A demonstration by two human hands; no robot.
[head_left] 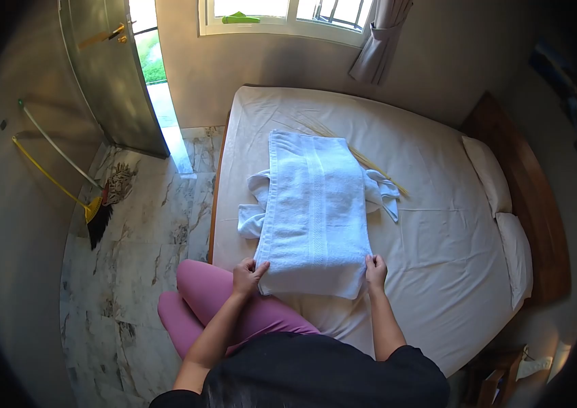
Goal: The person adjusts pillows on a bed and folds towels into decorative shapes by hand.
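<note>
A white towel (316,211) lies spread out on the bed, with a woven band running down its length. My left hand (249,277) pinches its left edge near the lower corner, close to my knee. On the opposite side my right hand (375,270) grips the right edge near the other lower corner. Crumpled pale cloth (251,221) sticks out from beneath the towel on the left, and more cloth (382,194) shows on the right. Thin yellowish sticks (377,170) lie beside the towel's upper right edge.
The bed (438,238) has a pale sheet, two pillows (487,175) and a wooden headboard (533,204). A broom (98,217) and a mop (118,183) lean at the left wall near the door (111,75). A small wooden stand (496,381) is at the lower right.
</note>
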